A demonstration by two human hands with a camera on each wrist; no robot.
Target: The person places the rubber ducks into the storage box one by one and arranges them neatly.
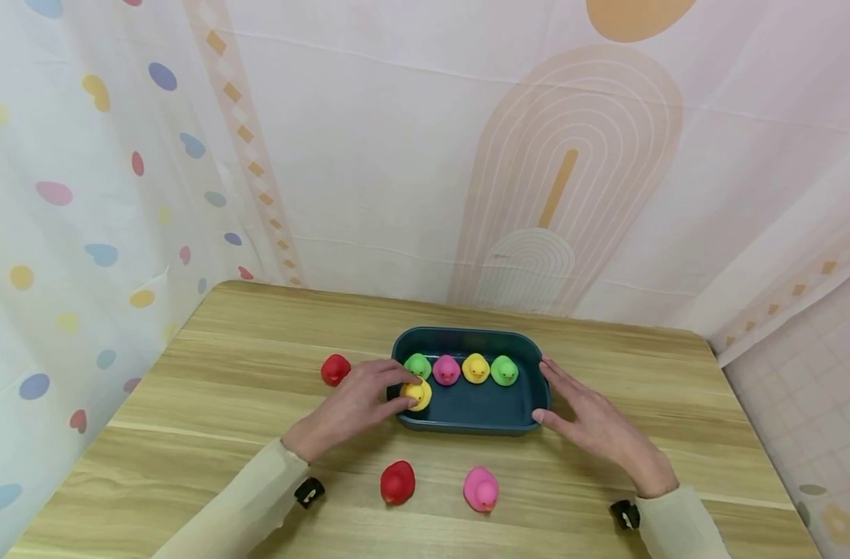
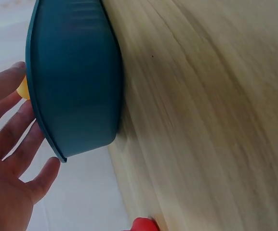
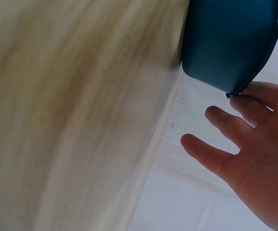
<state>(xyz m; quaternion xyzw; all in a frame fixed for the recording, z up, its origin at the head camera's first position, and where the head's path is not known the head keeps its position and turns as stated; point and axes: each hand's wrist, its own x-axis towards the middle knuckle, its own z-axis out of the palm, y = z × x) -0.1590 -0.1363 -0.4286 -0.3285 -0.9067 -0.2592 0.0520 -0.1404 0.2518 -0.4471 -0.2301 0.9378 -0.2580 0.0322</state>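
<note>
A dark teal bin (image 1: pixel 480 415) sits on the wooden table. My left hand (image 1: pixel 358 400) reaches over its left rim and pinches a yellow rubber duck (image 1: pixel 418 394) between thumb and fingers, in the front left corner. Along the bin's back wall stand a green duck (image 1: pixel 418 365), a pink duck (image 1: pixel 446 370), another yellow duck (image 1: pixel 477 368) and a second green duck (image 1: pixel 504 371). My right hand (image 1: pixel 592 415) spreads its fingers at the right rim, fingertips touching the bin's end (image 3: pixel 230 43). In the left wrist view the bin wall (image 2: pixel 76 77) hides most of the held duck.
A red duck (image 1: pixel 336 369) lies left of the bin, close to my left hand. In front of the bin are another red duck (image 1: pixel 398 483) and a pink duck (image 1: pixel 481 489). Patterned curtains (image 1: pixel 397 155) hang behind the table's far edge and at its sides.
</note>
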